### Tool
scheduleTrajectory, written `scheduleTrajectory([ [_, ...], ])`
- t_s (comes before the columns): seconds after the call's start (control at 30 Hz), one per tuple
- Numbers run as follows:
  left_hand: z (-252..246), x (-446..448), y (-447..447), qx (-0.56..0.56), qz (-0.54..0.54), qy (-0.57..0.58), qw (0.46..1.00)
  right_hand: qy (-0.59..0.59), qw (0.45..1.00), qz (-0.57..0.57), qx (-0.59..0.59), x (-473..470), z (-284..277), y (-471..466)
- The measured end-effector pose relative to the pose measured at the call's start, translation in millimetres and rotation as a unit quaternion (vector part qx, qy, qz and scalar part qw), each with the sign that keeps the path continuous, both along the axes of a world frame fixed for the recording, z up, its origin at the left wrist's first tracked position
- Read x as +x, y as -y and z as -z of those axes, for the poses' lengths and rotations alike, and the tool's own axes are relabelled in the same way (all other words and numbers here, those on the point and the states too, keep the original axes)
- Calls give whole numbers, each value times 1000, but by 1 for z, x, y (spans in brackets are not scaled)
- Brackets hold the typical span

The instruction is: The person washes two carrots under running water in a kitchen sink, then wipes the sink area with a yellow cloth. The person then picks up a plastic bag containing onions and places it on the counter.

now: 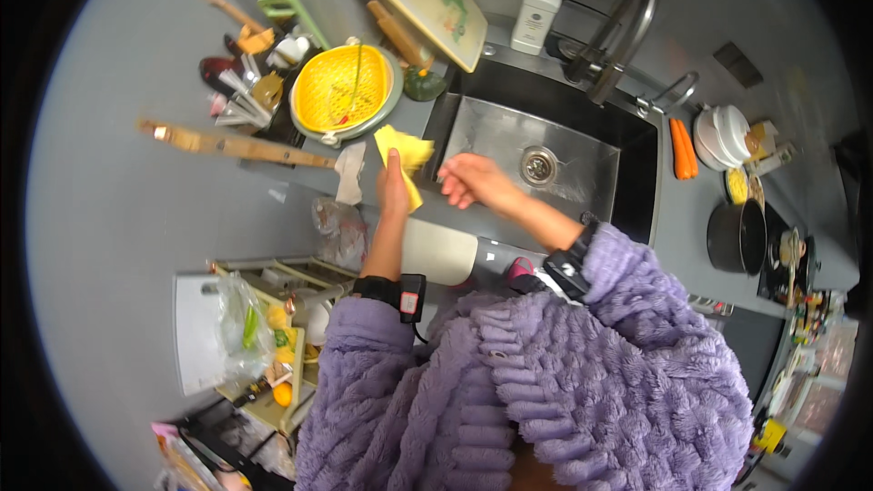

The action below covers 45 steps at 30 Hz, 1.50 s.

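Note:
A folded yellow cloth (409, 153) is gripped in my left hand (393, 191), thumb across its face, above the counter at the sink's left edge. My right hand (477, 181) hovers over the near left part of the sink (501, 126), its fingers loosely curled and nothing visible in them. A short gap separates this hand from the cloth. The steel basin bottom has a round drain (539, 166) and looks wet.
Behind the sink stand a curved faucet (624, 41), a smaller tap (672, 92) and a white pump bottle (537, 13). Left are a cutting board (433, 3), yellow colander (341, 88) and green squash (424, 83). Carrots (682, 149) and a dark pot (735, 237) sit right.

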<state>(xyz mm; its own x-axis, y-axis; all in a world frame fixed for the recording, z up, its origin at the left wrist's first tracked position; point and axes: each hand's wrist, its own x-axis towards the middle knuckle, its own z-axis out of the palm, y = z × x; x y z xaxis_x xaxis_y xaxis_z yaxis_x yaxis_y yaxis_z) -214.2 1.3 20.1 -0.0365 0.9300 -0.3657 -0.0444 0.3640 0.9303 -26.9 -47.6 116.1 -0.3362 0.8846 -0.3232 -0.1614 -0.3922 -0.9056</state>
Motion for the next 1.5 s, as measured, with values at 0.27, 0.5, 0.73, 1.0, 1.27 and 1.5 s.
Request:
scheduleTrajectory([
  [0.27,65,-28,-4,217,202,-651,699,137,951,272,-56,195,-12,130],
  [0.5,48,-15,-35,117,302,-602,730,171,783,585,-126,281,1,384],
  [0.73,22,135,65,300,229,-580,722,154,575,793,-128,292,27,682],
  [1.0,20,468,315,430,523,-153,720,155,387,902,-110,275,24,945],
  [1.27,-49,642,517,202,741,-31,640,153,286,939,-110,346,13,1083],
  [1.5,-77,896,650,263,810,15,524,204,202,956,-69,457,-26,1215],
])
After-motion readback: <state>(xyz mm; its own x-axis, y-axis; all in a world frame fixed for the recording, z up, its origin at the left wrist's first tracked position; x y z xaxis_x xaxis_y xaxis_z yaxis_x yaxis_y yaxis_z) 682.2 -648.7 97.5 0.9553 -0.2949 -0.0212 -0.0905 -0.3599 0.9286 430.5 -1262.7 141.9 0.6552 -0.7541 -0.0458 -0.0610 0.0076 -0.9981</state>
